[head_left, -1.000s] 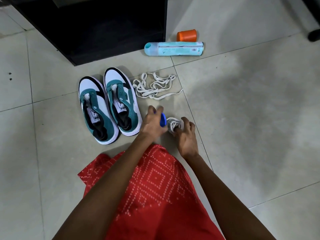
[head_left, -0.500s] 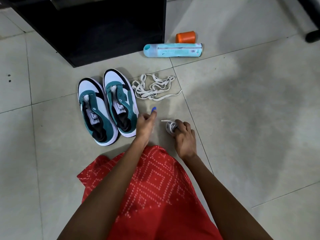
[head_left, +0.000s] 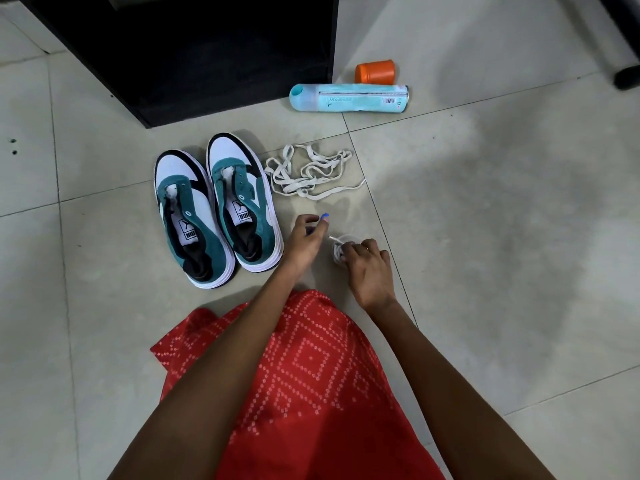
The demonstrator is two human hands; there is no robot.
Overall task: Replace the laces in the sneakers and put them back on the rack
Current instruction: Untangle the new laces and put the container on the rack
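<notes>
- Both sneakers (head_left: 214,209) sit side by side on the floor tiles (head_left: 485,237), toes far, eyelets bare. No lace in either, so threading is not yet begun.
- Loose laces (head_left: 308,174) lie in a tangle just right of the sneakers' toes. Likely the old pair, parked clear of the work spot.
- Right hand (head_left: 367,268) is knuckles up, fingers curled down over a coiled lace (head_left: 341,247), pinning it near the floor. One lace end sticks out toward the left hand. The grip is closed on the coil, probably to hold it steady while it gets undone.
- Left hand (head_left: 306,239) is just left of the coil and near the right sneaker's heel. Its fingertips are pinched on a small blue item (head_left: 324,216). I can't tell what it is; maybe a tie off the coil.
- Both forearms reach forward over a red garment (head_left: 304,375), wrists low.
- Spray can (head_left: 349,98) and orange cap (head_left: 375,72) lie far right, untouched.
- Black unit (head_left: 207,46) is far, behind the toes. Probably the rack, so the sneakers are close for return.
</notes>
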